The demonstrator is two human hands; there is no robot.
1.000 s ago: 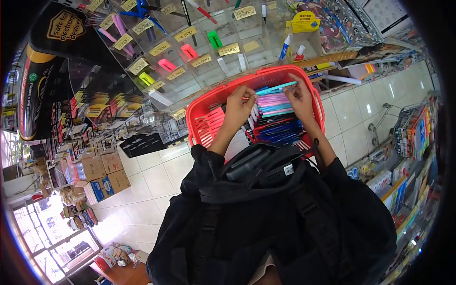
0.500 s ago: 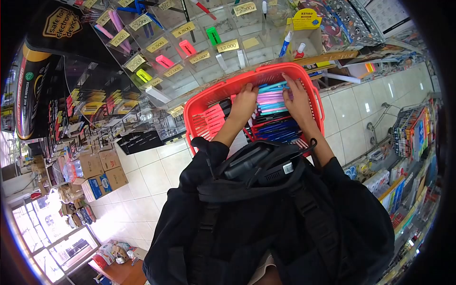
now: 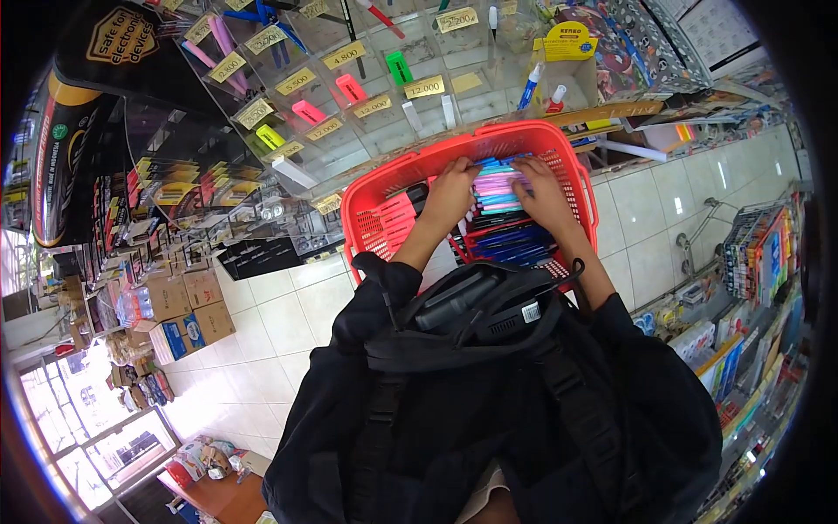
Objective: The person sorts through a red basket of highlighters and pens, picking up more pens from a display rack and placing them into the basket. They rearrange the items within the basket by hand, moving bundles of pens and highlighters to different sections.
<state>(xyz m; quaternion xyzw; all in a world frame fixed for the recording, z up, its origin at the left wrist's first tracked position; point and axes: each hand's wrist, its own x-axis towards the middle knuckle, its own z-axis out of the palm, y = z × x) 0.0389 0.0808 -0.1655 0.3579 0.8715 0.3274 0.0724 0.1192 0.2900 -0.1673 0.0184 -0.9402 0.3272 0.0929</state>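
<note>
A red plastic basket (image 3: 410,166) stands in front of me against the display rack. Inside lies a row of pastel pens (image 3: 497,189), pink, purple and light blue, between my two hands. At the pens' left ends, the fingers of my left hand (image 3: 449,196) are curled against them. My right hand (image 3: 543,194) bends its fingers over their right ends, thumb on the near side. Dark blue pens (image 3: 511,244) lie closer to me in the basket. To the left are pink-red boxes (image 3: 394,218), with black items beside them.
Beyond the basket, a clear compartment rack (image 3: 349,131) holds highlighters, pens and price tags. A black bag (image 3: 471,323) hangs on my front near the basket. Cardboard boxes (image 3: 188,310) stand on the left, and a book rack (image 3: 755,240) stands across the tiled floor (image 3: 642,205).
My right hand's fingers were stretched toward the basket's far wall; now they are bent over the pastel pens. My left hand stays at the pens' left ends.
</note>
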